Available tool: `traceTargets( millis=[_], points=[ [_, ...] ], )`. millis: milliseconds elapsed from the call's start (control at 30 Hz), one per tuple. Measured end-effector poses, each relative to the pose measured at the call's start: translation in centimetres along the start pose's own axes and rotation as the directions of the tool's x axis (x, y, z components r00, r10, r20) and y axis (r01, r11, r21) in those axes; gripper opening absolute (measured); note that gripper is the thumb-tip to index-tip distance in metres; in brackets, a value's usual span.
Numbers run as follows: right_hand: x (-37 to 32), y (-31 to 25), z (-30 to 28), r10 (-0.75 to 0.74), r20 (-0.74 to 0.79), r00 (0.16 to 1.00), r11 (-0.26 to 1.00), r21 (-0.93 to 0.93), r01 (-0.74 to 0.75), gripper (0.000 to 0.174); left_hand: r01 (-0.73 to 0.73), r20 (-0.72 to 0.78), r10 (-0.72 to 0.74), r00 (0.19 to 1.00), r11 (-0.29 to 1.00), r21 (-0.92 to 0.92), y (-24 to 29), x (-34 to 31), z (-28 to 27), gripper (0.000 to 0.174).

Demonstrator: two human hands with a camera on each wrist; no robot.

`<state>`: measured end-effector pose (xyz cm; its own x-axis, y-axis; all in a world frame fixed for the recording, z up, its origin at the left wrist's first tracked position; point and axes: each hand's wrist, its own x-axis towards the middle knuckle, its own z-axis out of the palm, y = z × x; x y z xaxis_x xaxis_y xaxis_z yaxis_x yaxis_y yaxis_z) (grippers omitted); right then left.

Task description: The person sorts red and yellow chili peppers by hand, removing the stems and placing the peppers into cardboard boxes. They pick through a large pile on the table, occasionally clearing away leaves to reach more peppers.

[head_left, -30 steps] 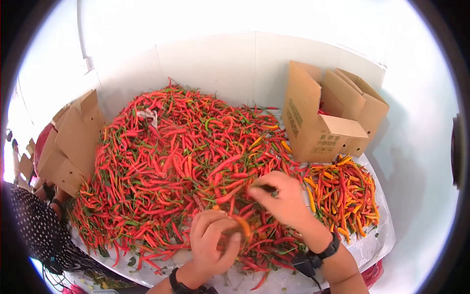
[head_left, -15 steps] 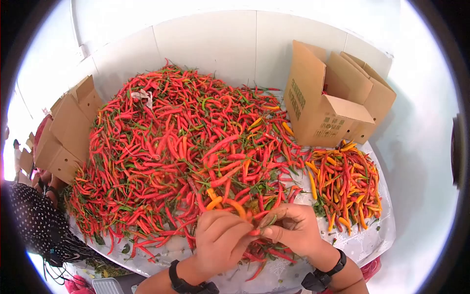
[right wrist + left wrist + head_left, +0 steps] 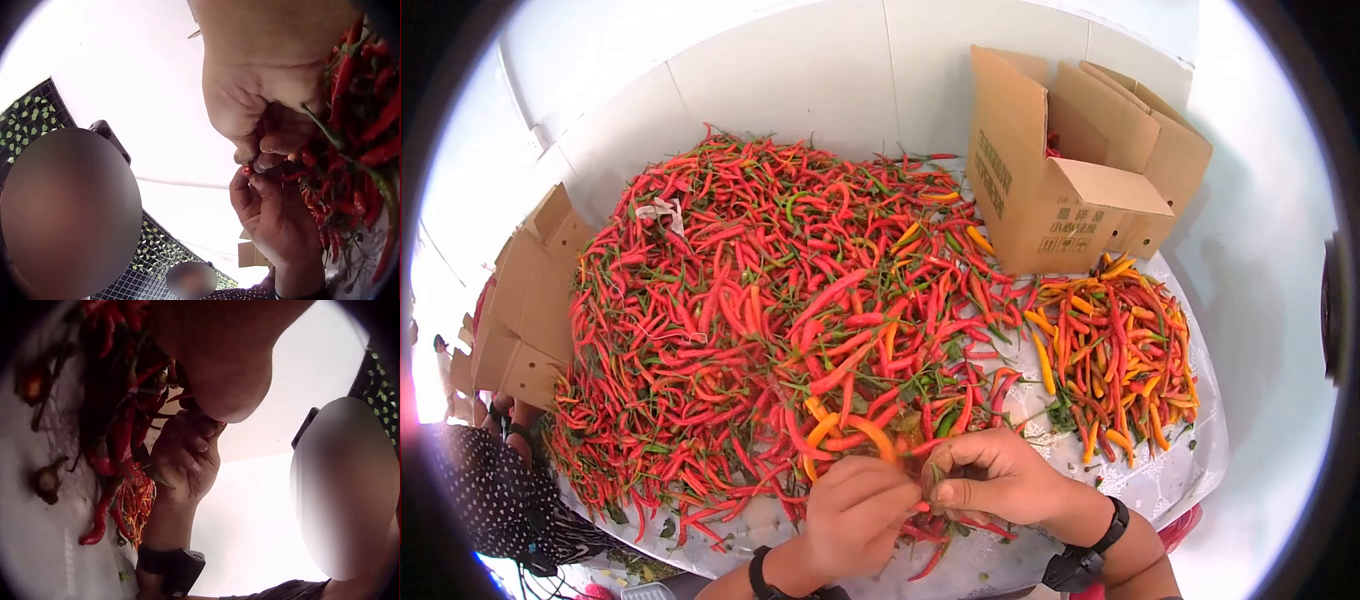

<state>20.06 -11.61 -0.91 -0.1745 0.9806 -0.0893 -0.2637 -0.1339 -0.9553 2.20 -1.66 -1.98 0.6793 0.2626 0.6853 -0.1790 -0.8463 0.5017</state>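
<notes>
While our left hand (image 3: 855,515) and right hand (image 3: 1005,482), fingers curled, pinch a red chilli (image 3: 248,170) at the heap's (image 3: 720,300) near edge, we judge it light, bruisable, best held stemward; beside the heap's far right stands a carton (image 3: 1015,185).

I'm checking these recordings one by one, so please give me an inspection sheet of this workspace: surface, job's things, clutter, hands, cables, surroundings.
Surface: pale glossy sheet, partly bare.
Job's things: large heap of mostly red chillies; smaller red, orange and yellow heap to its right.
Clutter: pale scrap on the large heap; leaf bits beside the smaller one.
Hands: left hand pinches a red chilli; right hand pinches a greenish piece.
Cables: thin dark strands at lower left, cannot tell whether cables.
Surroundings: open cardboard box behind the smaller heap, another box at left; pale walls.
</notes>
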Motion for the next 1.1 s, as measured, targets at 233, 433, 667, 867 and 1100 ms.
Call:
traceTargets(
  millis=[233,433,667,867,1100],
  points=[
    [-0.2,-1.4,-0.3,-0.254,-0.467,0.847,0.959,-0.008,0.283,0.013,0.027,-0.022,-0.029,0.999,0.997,-0.07,0.3,-0.1,-0.3,0.007],
    [1.2,-0.4,-1.3,-0.653,-0.389,0.65,0.547,-0.835,0.05,0.021,0.309,-0.125,-0.396,0.91,0.847,-0.431,0.7,-0.2,-0.9,0.009],
    [3.6,1.2,-1.9,-0.61,-0.319,0.726,0.458,-0.889,-0.006,0.011,0.468,-0.022,-0.577,0.817,0.685,-0.559,1.1,-0.5,-1.2,0.009],
    [2.4,0.1,-2.2,-0.412,-0.481,0.774,0.865,-0.473,0.167,0.015,0.51,0.05,-0.571,0.82,0.687,-0.517,1.6,-0.3,-1.3,0.017],
    [0.5,-0.6,-1.7,-0.21,-0.23,0.95,0.966,0.102,0.239,0.017,0.509,0.098,-0.528,0.844,0.729,-0.457,1.2,-0.7,-1.2,0.026]
  ],
)
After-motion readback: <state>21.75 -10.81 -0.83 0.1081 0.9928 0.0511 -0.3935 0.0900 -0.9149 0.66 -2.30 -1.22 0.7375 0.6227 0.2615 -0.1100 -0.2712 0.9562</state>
